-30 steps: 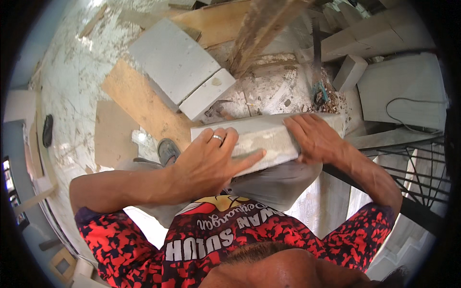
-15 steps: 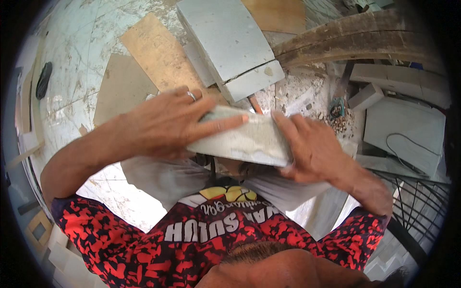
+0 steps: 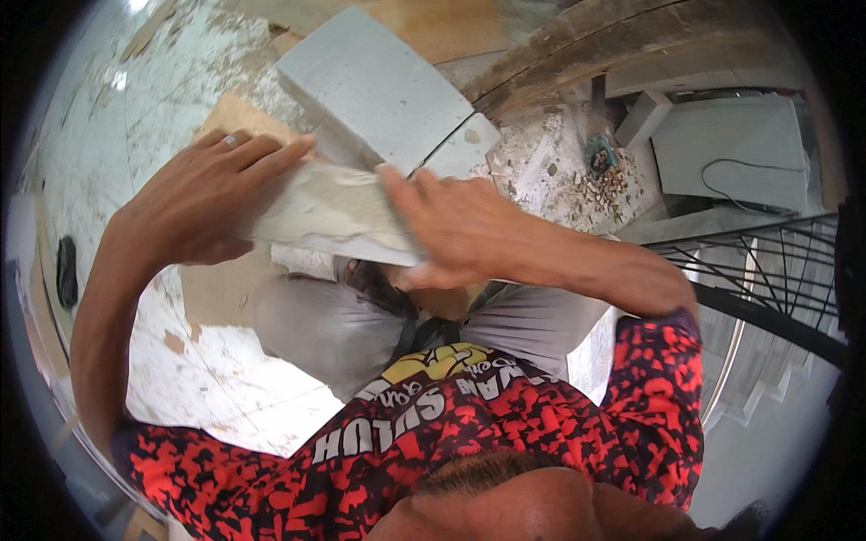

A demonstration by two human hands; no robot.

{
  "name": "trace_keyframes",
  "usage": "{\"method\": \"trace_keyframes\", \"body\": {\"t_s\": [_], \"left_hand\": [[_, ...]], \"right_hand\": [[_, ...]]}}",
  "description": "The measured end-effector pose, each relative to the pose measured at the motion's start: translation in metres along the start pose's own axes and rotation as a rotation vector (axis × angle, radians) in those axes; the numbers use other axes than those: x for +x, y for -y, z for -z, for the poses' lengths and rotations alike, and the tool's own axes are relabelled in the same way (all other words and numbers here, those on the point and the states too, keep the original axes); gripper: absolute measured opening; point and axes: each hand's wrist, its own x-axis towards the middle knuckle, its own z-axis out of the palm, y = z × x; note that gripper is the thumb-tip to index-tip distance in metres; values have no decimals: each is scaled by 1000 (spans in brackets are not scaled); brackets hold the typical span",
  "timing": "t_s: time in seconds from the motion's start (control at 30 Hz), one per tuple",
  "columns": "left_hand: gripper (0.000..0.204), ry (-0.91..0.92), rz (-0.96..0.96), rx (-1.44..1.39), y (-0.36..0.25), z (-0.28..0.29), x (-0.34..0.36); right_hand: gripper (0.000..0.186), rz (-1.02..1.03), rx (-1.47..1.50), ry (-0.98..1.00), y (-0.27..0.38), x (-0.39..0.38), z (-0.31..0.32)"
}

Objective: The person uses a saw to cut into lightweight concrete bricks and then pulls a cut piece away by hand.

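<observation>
A pale grey lightweight concrete block (image 3: 329, 206) is held between my two hands above my knees. Its upper face carries a rough, uneven layer that looks like mortar. My left hand (image 3: 206, 191), with a ring on one finger, is closed round the block's left end. At the opposite end, my right hand (image 3: 456, 216) grips with the thumb below and the fingers over the top edge. Beyond the block lie a large smooth grey block (image 3: 379, 86) and a smaller grey piece (image 3: 462, 144) beside it, with a narrow dark gap between them.
Brown boards (image 3: 221, 288) lie on the dirty tiled floor (image 3: 171, 361). A long wooden plank (image 3: 586, 50) stretches across the far right. Rubble (image 3: 609, 189) is scattered near another grey slab (image 3: 731, 153) with a cable on it. A black metal railing (image 3: 776, 298) borders stairs (image 3: 758, 383) at right.
Both hands have carried the held block leftward, and my right arm now reaches further across. The view has also shifted, so the floor blocks appear further left.
</observation>
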Motion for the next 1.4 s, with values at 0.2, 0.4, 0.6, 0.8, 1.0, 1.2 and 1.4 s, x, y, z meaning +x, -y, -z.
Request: {"method": "trace_keyframes", "body": {"t_s": [0.2,0.4,0.6,0.8,1.0,1.2,1.4], "left_hand": [[97,-54,174,45,58,-24,-10],[85,-24,248,1,72,-24,17],[87,-78,463,229,54,-43,15],[102,-25,528,188,14,-42,49],[108,-53,534,155,-19,-46,61],[113,73,510,59,-46,-46,72],[114,182,274,17,-72,-27,107]], "right_hand": [[90,103,-3,-244,16,73,-5],[67,84,59,-372,-21,64,-2],[29,-223,-32,-428,-257,-15,-38],[22,-351,156,-314,-400,-19,-309],[17,-417,-201,-470,-397,13,-367],[18,-515,-99,-595,-390,12,-356],[17,-671,501,-918,-389,-35,-291]]}}
